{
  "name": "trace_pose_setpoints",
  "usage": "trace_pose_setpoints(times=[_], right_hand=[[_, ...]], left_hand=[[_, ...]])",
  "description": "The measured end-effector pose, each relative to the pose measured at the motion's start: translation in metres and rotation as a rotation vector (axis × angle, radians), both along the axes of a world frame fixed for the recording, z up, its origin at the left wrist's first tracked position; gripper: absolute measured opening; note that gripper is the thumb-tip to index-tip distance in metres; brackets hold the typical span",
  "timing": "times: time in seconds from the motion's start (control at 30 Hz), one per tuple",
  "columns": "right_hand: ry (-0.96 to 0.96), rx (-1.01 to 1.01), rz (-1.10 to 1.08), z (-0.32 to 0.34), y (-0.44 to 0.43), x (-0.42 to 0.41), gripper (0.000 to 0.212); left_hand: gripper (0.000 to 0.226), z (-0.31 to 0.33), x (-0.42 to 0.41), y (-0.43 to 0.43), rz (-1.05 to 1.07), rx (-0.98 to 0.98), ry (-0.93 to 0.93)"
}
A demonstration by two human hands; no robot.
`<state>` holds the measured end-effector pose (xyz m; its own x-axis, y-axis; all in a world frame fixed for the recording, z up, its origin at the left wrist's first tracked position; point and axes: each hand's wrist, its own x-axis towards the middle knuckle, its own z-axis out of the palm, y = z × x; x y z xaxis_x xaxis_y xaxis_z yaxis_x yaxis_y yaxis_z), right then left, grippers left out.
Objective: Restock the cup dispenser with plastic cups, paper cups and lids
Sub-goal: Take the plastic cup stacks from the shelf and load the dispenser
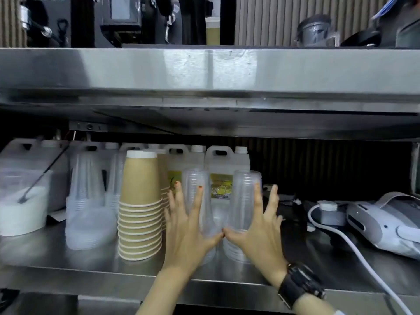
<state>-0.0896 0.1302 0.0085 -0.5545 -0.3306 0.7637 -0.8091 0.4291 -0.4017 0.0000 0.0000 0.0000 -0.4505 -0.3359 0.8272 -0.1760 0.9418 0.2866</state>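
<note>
Two upside-down stacks of clear plastic cups stand on the steel shelf (68, 267). My left hand (188, 226) lies with spread fingers against the left clear stack (196, 185). My right hand (256, 226), a black watch on its wrist, lies the same way against the right clear stack (246, 196). The two thumbs touch between the stacks. Left of them stands a stack of brown paper cups (139, 210), rims down. Further left are more clear plastic cup stacks (87, 201). I see no lids.
White jugs (223, 164) line the back of the shelf. A white tub (22, 201) with a spoon stands at the far left. A grey device (384, 221) with a white cable (354, 248) lies at the right. The steel counter (204, 71) overhangs the shelf.
</note>
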Motion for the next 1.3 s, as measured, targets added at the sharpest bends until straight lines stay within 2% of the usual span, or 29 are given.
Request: trace_pose_setpoints(times=[0.1, 0.23, 0.37, 0.67, 1.03, 1.3], right_hand=[[-0.086, -0.076, 0.101, -0.008, -0.007, 0.001, 0.130], [-0.051, -0.090, 0.162, -0.016, -0.007, 0.000, 0.123], [-0.040, -0.096, 0.181, -0.018, -0.007, 0.000, 0.127], [-0.184, -0.100, 0.193, -0.016, -0.003, 0.000, 0.140], [-0.137, -0.034, 0.219, -0.017, -0.003, -0.005, 0.146], [-0.167, 0.034, 0.251, -0.019, -0.001, -0.010, 0.155]], left_hand=[[0.109, -0.005, 0.000, 0.000, -0.019, 0.088, 0.057], [0.125, -0.009, 0.001, 0.000, -0.040, 0.166, 0.000], [0.132, -0.013, 0.001, 0.001, -0.062, 0.191, -0.021], [0.145, -0.013, 0.001, -0.002, -0.079, 0.292, -0.065], [0.135, -0.016, 0.002, -0.006, -0.106, 0.268, -0.112], [0.138, -0.012, 0.003, -0.005, -0.186, 0.331, -0.130]])
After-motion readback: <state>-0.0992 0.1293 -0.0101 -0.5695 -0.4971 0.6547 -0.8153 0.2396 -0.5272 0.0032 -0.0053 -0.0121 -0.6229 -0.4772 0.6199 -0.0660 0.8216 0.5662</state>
